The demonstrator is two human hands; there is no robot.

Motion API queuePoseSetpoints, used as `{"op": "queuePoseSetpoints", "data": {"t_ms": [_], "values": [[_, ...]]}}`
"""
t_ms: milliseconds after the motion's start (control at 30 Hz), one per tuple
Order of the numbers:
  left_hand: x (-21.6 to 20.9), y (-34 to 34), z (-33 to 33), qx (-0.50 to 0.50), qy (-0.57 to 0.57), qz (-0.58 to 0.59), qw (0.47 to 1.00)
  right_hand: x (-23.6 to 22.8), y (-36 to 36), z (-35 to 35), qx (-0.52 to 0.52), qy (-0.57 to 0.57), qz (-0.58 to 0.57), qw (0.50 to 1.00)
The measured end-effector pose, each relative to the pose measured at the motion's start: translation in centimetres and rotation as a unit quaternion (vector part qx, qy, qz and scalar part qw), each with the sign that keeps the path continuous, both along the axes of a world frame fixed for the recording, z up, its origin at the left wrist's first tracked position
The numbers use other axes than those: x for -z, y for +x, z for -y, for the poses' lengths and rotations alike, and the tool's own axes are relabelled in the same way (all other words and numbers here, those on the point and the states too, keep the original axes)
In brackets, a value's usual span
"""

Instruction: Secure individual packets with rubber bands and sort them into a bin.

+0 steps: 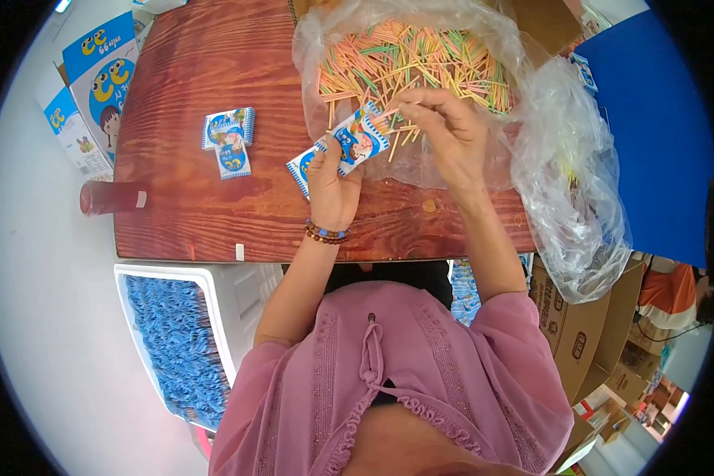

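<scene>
In left hand (pixel 335 182), 12 o'clock: blue-and-white printed film packet (pixel 357 147), clamped between thumb and fingers. In right hand (pixel 444 131), 1 o'clock: thin pink sticks (pixel 382 120), pinched between thumb and fingers at packet's upper-right end; can't tell how deep inside. Just beyond, 12 to 1: open clear plastic bag (pixel 308 47), heaped with loose pink, yellow, green sticks (pixel 408 59). At 10: two small blue-and-white packets (pixel 232 147), overlapping on reddish-brown wooden table (pixel 174 71). At 8: white rectangular box (pixel 246 305), filled with tightly packed blue packets (pixel 174 345).
</scene>
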State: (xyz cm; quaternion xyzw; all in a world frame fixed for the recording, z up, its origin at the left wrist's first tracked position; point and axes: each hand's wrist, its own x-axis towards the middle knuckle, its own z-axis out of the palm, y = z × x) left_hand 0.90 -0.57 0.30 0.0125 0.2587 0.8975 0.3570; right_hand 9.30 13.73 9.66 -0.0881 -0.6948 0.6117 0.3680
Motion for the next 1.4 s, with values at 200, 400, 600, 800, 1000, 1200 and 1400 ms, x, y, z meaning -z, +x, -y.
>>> {"op": "queuePoseSetpoints", "data": {"t_ms": [200,400,600,800,1000,1200,1400], "values": [[-0.5,-0.5,0.2,-0.008,0.001,-0.006,1.0,-0.3,-1.4,0.3,-0.048,0.289,0.093,0.951],[-1.5,-0.6,0.7,-0.035,0.04,0.019,0.998,-1.0,-1.7,2.1,-0.041,0.193,0.072,0.978],[-2.5,-0.7,0.9,-0.047,0.068,0.014,0.996,-0.4,-2.4,3.3,-0.105,-0.116,0.052,0.986],[-3.6,-0.8,2.1,-0.025,0.121,0.01,0.992,-1.1,-4.1,3.7,-0.098,0.005,0.129,0.987],[-3.0,-3.7,5.2,-0.034,-0.059,-0.125,0.99,-1.1,-6.4,3.3,-0.171,-0.006,0.14,0.975],[-1.9,-4.0,7.3,-0.149,-0.123,-0.114,0.974,1.7,-9.4,5.2,-0.261,0.007,0.237,0.936],[0.2,-6.1,12.4,-0.218,-0.28,-0.21,0.911,5.1,-14.6,9.8,-0.273,-0.032,0.259,0.926]]}}
